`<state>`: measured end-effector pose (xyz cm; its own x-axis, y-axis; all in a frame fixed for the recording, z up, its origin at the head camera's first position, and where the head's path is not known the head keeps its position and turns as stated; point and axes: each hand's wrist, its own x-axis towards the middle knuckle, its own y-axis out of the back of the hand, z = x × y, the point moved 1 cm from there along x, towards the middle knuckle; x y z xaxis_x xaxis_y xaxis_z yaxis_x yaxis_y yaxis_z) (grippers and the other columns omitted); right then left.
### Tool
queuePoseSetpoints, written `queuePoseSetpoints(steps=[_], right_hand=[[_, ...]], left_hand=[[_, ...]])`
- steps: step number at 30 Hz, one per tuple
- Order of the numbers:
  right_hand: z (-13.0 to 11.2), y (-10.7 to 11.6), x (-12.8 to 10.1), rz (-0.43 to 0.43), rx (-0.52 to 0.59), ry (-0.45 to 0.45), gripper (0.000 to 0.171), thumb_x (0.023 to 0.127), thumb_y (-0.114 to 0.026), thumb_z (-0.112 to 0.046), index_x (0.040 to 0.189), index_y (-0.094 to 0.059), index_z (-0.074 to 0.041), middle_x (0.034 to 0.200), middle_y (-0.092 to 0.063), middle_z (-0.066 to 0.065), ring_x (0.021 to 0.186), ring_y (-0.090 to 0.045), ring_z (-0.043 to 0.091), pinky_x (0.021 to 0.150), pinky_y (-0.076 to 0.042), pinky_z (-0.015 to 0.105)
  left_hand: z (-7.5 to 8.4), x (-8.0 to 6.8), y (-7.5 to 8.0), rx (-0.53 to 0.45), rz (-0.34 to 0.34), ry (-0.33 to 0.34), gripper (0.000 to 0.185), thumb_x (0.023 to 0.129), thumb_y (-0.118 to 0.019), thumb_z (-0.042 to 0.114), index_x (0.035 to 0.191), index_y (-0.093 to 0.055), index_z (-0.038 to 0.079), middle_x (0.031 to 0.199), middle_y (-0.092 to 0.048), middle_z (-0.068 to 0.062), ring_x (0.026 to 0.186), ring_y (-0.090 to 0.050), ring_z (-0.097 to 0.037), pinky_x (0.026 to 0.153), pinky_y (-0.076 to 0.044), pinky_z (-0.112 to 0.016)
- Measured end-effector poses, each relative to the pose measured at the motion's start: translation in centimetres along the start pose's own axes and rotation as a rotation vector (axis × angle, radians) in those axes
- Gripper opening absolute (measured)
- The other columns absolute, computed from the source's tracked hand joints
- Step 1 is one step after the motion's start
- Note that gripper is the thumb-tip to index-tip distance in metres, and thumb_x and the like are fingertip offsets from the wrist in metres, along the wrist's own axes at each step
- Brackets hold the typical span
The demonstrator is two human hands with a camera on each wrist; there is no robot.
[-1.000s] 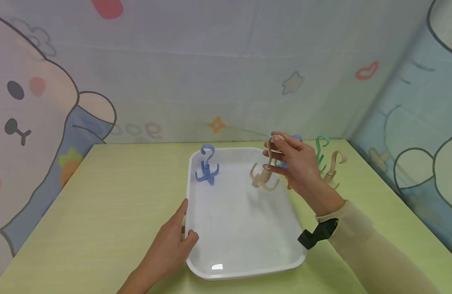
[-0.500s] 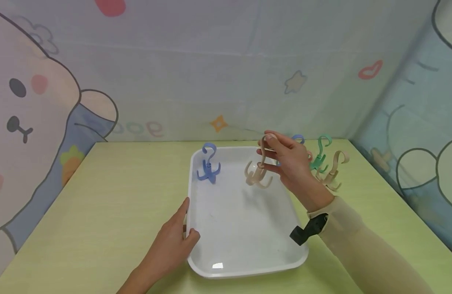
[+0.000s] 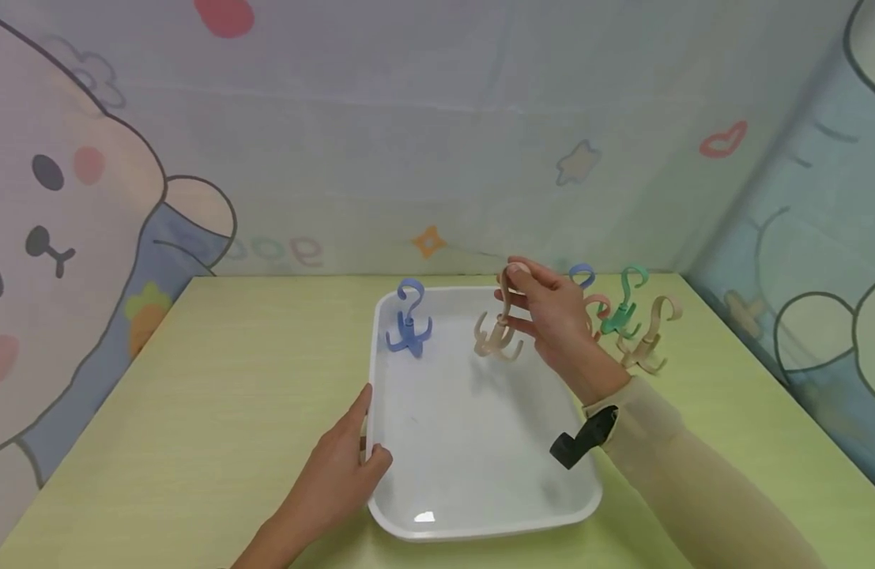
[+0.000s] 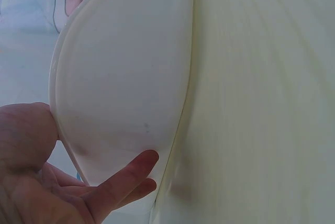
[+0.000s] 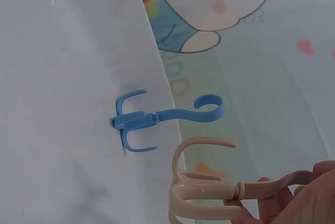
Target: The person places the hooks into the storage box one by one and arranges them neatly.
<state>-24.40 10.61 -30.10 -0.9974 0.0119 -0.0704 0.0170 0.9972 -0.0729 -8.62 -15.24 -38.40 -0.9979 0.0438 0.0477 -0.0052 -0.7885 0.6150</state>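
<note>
My right hand (image 3: 554,312) pinches a beige rotating multi-prong hook (image 3: 494,338) by its curved top. The hook hangs upright over the far right part of a white tray (image 3: 480,442), and its shadow shows on the tray floor in the right wrist view. A blue hook (image 3: 409,332) of the same kind stands upright in the tray's far left corner. My left hand (image 3: 330,474) grips the tray's left side, thumb at the rim and fingers along the outer wall. In the left wrist view, its fingers (image 4: 125,179) lie against the tray's outside.
Right of the tray, several more hooks stand on the light green table (image 3: 216,411): a green hook (image 3: 622,312), a beige hook (image 3: 646,344), a pink hook (image 3: 599,304) and a blue hook (image 3: 582,274), the last two partly hidden behind my right hand. A cartoon-print cloth (image 3: 380,158) hangs behind.
My right hand has moved left with the beige hook, farther over the tray, and now holds it nearly still. More of the hooks on the right show. My left hand stays on the tray.
</note>
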Motion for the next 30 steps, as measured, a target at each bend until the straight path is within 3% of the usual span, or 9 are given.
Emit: queuePoseSetpoints(steps=[12, 30], right_hand=[[1.1, -0.2, 0.8, -0.001, 0.032, -0.022, 0.043, 0.105, -0.063, -0.033, 0.147, -0.064, -0.021, 0.109, -0.071, -0.007, 0.110, -0.072, 0.018, 0.108, -0.055, 0.050], [2.3, -0.2, 1.9, -0.019, 0.017, -0.029, 0.043, 0.105, -0.063, -0.034, 0.146, -0.065, -0.023, 0.110, -0.071, -0.004, 0.110, -0.072, 0.019, 0.109, -0.053, 0.053]], left_hand=[[-0.2, 0.0, -0.1, 0.003, 0.005, -0.009, 0.082, 0.090, -0.056, 0.010, 0.166, -0.027, -0.002, 0.161, -0.047, -0.023, 0.112, -0.073, -0.031, 0.092, -0.060, -0.042], [0.0, -0.1, -0.1, 0.005, 0.010, -0.006, 0.082, 0.090, -0.056, 0.010, 0.166, -0.027, -0.001, 0.162, -0.047, -0.022, 0.112, -0.074, -0.031, 0.091, -0.060, -0.041]])
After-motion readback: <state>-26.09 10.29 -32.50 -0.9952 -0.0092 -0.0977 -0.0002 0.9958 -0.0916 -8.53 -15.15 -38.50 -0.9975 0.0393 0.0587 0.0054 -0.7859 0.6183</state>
